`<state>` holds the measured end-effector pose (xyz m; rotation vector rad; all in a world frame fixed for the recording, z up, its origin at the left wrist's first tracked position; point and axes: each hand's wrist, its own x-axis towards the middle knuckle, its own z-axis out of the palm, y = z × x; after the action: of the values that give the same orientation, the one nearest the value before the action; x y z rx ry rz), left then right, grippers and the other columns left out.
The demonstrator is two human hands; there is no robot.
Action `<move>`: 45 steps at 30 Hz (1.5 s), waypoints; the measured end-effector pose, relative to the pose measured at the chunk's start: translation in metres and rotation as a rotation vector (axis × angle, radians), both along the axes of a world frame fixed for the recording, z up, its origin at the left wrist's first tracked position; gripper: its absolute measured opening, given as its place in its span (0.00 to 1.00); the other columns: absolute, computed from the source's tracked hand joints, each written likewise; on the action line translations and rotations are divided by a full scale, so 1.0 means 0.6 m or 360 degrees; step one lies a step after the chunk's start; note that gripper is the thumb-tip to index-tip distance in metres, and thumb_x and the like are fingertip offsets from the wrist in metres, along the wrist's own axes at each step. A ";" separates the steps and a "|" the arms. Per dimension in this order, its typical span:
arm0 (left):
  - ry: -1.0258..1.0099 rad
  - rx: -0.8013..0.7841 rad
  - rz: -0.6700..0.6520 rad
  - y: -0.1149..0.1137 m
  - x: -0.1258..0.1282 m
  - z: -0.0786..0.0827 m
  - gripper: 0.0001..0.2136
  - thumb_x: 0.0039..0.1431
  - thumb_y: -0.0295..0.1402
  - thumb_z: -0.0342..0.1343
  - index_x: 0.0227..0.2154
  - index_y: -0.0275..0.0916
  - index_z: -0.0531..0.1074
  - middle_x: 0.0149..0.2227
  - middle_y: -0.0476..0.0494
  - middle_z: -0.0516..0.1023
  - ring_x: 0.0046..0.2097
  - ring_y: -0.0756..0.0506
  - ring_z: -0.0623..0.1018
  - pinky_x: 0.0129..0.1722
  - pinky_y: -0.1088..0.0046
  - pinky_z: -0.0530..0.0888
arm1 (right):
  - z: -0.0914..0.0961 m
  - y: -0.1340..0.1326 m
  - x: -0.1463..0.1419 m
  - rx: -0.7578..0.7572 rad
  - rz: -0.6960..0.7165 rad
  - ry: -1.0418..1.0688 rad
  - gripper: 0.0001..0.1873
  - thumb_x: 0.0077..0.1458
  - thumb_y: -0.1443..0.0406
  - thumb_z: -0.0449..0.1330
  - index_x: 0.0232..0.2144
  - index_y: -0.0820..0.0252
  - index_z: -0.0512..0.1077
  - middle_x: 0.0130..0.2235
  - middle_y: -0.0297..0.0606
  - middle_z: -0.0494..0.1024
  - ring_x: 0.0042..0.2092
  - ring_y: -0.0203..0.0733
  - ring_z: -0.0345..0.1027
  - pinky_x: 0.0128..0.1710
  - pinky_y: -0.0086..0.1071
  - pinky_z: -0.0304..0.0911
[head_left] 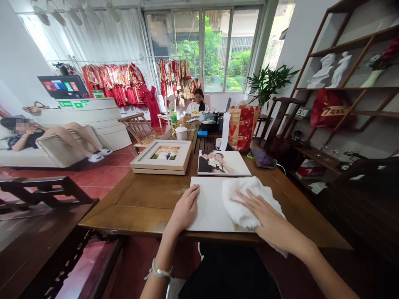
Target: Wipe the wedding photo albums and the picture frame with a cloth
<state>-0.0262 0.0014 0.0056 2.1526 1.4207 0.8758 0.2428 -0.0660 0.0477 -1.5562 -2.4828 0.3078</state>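
Observation:
In front of me a white rectangular panel [210, 211] lies flat at the table's near edge. My left hand [186, 206] grips its left edge, fingers curled together over the side. Spread fingers of my right hand [260, 209] press flat on a crumpled white cloth [240, 189], which covers the panel's right part and hangs past its edge. A small yellowish patch shows on the panel beneath the cloth. Just beyond lies a photo panel [222, 162] of a couple. To its left, a framed photo [162, 154] rests in a pale, thick frame, apparently stacked on another.
On the wooden table [137, 201] stand a lidded white mug [181, 133], a bottle [173, 120], a red-and-tan paper bag [242, 126] and a charging phone [263, 161]. One person [195, 106] sits at the far end; another lies on the sofa [59, 155] at left.

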 end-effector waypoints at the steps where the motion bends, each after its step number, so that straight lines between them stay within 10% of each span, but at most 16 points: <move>1: 0.0011 -0.0004 -0.0003 0.000 0.000 0.000 0.20 0.61 0.27 0.40 0.53 0.38 0.66 0.61 0.43 0.63 0.63 0.45 0.61 0.63 0.62 0.59 | -0.001 0.021 -0.009 0.0023 -0.0077 -0.0024 0.44 0.41 0.76 0.47 0.62 0.45 0.52 0.66 0.27 0.45 0.66 0.46 0.29 0.63 0.51 0.37; 9: -0.0006 -0.0022 -0.0001 0.001 0.002 0.000 0.19 0.61 0.27 0.40 0.53 0.38 0.66 0.61 0.43 0.63 0.63 0.45 0.61 0.63 0.62 0.58 | 0.000 0.103 -0.083 0.0080 -0.0081 -0.0189 0.44 0.40 0.74 0.50 0.63 0.58 0.51 0.67 0.38 0.44 0.66 0.46 0.26 0.63 0.51 0.29; 21: 0.0032 -0.0037 -0.0007 -0.001 0.001 0.004 0.20 0.61 0.27 0.39 0.54 0.33 0.65 0.61 0.39 0.61 0.63 0.45 0.60 0.63 0.63 0.57 | 0.034 -0.081 -0.051 -0.0441 0.0353 0.0104 0.54 0.30 0.77 0.46 0.64 0.49 0.46 0.66 0.26 0.41 0.66 0.42 0.31 0.64 0.49 0.30; 27: 0.0033 -0.0025 -0.0005 0.000 0.000 -0.001 0.20 0.61 0.27 0.39 0.54 0.36 0.65 0.61 0.41 0.62 0.63 0.45 0.61 0.63 0.63 0.57 | 0.028 0.016 -0.031 -0.0425 0.0147 0.0175 0.50 0.36 0.77 0.46 0.64 0.53 0.46 0.67 0.28 0.41 0.66 0.40 0.28 0.64 0.45 0.33; 34: 0.0008 -0.0006 -0.0006 0.006 0.001 -0.004 0.20 0.61 0.27 0.40 0.54 0.36 0.65 0.61 0.41 0.63 0.63 0.45 0.61 0.63 0.62 0.57 | 0.020 0.114 -0.113 -0.0101 -0.0079 -0.0111 0.42 0.45 0.68 0.53 0.64 0.59 0.49 0.67 0.43 0.43 0.66 0.50 0.27 0.63 0.51 0.28; 45: -0.0053 0.0026 -0.0048 0.007 -0.002 -0.006 0.19 0.61 0.27 0.41 0.53 0.36 0.66 0.60 0.39 0.64 0.62 0.45 0.62 0.62 0.61 0.59 | 0.005 -0.062 -0.157 -0.0048 0.0312 -0.0018 0.49 0.36 0.72 0.52 0.64 0.55 0.46 0.67 0.38 0.39 0.66 0.44 0.23 0.64 0.48 0.24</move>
<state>-0.0276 0.0056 0.0018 2.1560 1.3657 0.9111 0.1486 -0.1032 0.0506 -1.3298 -2.6562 0.3684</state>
